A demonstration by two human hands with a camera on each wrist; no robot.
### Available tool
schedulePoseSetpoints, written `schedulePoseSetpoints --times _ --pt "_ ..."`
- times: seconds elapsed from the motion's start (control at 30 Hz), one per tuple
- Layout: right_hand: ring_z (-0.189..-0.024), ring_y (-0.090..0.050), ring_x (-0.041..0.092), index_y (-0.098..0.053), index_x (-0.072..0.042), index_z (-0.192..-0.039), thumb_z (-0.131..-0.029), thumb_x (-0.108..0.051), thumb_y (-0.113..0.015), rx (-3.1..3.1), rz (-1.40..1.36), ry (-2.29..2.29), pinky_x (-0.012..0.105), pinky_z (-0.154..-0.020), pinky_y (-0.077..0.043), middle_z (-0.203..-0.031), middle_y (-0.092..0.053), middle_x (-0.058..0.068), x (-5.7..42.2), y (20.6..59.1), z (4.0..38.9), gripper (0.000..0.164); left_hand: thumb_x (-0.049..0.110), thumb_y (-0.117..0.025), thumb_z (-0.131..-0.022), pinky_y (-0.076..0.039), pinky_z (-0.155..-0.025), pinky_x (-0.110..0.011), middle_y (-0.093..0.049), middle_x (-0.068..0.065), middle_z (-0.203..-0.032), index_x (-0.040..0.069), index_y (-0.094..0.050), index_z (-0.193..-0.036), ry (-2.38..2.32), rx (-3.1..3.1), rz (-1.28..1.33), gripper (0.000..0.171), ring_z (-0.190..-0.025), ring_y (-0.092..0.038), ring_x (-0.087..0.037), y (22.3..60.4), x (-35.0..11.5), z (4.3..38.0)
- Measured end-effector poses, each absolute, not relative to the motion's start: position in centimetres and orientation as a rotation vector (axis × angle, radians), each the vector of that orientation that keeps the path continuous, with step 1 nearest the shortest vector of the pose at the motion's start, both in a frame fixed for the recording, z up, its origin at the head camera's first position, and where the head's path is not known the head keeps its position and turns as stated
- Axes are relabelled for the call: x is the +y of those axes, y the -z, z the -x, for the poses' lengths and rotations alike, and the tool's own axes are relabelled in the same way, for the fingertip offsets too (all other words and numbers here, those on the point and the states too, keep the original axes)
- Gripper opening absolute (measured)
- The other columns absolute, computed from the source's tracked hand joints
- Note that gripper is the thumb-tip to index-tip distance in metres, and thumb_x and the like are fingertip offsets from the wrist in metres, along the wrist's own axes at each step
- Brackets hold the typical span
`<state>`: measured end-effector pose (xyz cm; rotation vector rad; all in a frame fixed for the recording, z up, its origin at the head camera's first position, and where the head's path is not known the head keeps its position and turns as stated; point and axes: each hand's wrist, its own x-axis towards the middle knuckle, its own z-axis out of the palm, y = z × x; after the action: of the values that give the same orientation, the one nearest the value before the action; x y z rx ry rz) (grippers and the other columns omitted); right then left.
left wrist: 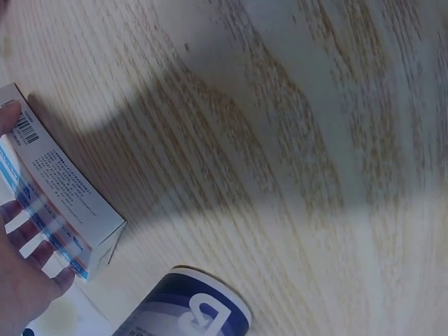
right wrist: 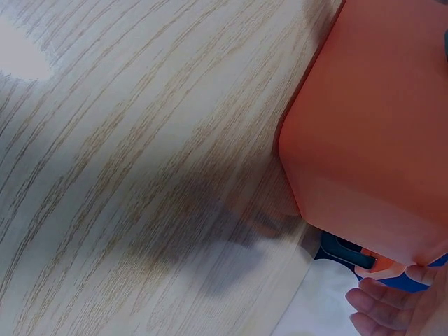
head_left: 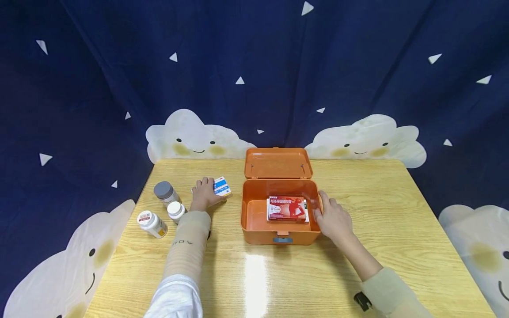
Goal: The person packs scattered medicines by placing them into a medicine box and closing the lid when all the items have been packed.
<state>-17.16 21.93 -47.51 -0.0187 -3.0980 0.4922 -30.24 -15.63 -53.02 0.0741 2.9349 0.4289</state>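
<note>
My left hand [head_left: 204, 194] grips a white and blue medicine box [head_left: 222, 187] on the table, left of an orange storage box [head_left: 254, 237]. In the left wrist view the thumb is at one end of the medicine box [left wrist: 73, 192] and the other fingers lie along its blue-striped side. My right hand [head_left: 334, 218] holds the right wall of the storage box, thumb at the rim and fingers outside. Inside lies a red medicine box [head_left: 284, 208] on top of a whitish one, mostly hidden. The storage box's lid [head_left: 278, 163] stands open at the back.
Left of the left forearm stand a grey-capped bottle [head_left: 165, 192], a small white bottle [head_left: 176, 211] and a white bottle with a red-marked cap [head_left: 152, 224]. A dark blue labelled bottle [left wrist: 196, 308] shows close by in the left wrist view. A dark curtain [head_left: 254, 66] hangs behind the table.
</note>
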Motion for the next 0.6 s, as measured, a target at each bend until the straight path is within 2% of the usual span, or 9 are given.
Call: schedulePoseSetpoints --times 0.6 --pt "-0.089 -0.055 0.040 -0.029 -0.008 -0.139 -0.090 -0.029 -0.044 -3.085 0.023 -0.510 0.052 -0.066 -0.044 -0.110 -0.052 0.025 21.97 47.70 17.24 0.055 0.057 -0.070 -0.066 -0.032 -0.091 -0.049 -0.040 -0.015 -0.126 0.007 -0.036 -0.134 -0.516 3.016 -0.088 0.091 -0.109 -0.034 -0.033 53.90 -15.37 30.57"
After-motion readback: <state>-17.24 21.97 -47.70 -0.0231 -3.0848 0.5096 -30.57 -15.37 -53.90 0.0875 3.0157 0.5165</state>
